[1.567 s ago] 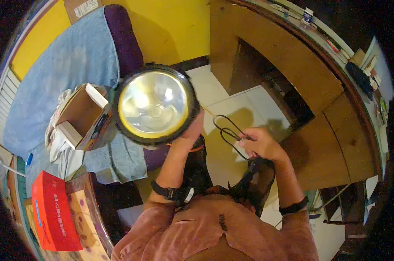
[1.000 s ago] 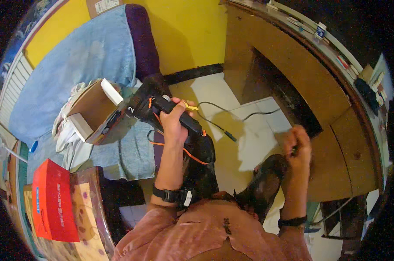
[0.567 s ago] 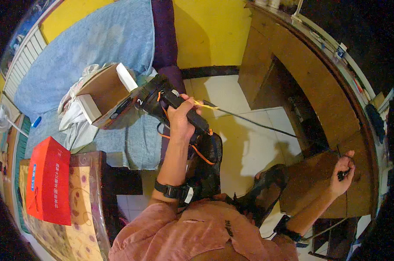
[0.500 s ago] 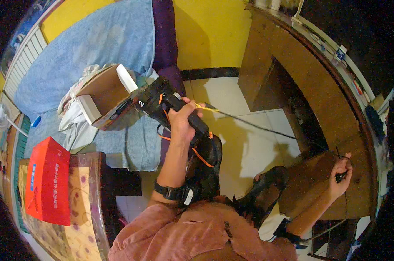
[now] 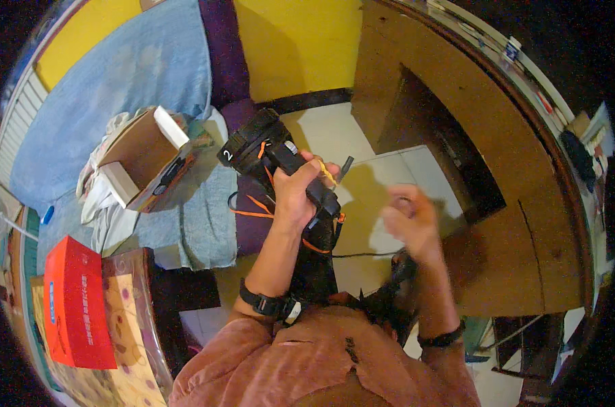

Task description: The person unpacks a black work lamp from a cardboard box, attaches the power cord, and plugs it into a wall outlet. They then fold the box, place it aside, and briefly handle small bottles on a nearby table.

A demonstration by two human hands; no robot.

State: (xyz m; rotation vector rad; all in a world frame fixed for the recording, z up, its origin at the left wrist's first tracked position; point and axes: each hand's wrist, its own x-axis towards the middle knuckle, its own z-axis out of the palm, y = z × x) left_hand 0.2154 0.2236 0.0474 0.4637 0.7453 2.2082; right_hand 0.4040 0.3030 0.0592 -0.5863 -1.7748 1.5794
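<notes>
My left hand [image 5: 297, 193] is closed round the handle of a black device [image 5: 253, 146] with a wide round head and an orange cord [image 5: 253, 210]; its exact kind is not clear. By my left fingers a yellow tie [image 5: 327, 173] shows, with the dark end of a cable [image 5: 346, 168] sticking out beside it. To the right my right hand [image 5: 412, 220] is raised, apart from the device and smeared by motion. Its fingers look curled, but whether they hold anything is hidden. A thin dark cable [image 5: 368, 255] runs below, toward my right wrist.
An open cardboard box [image 5: 141, 159] sits on a cloth on the blue-covered sofa [image 5: 178, 68]. At lower left a red paper bag [image 5: 80, 305] lies on a table [image 5: 127, 305]. A brown wooden desk [image 5: 470, 136] curves along the right.
My right hand has come in from the far right toward the device. The cable that was stretched out between my hands now hangs lower. The device stays in my left hand.
</notes>
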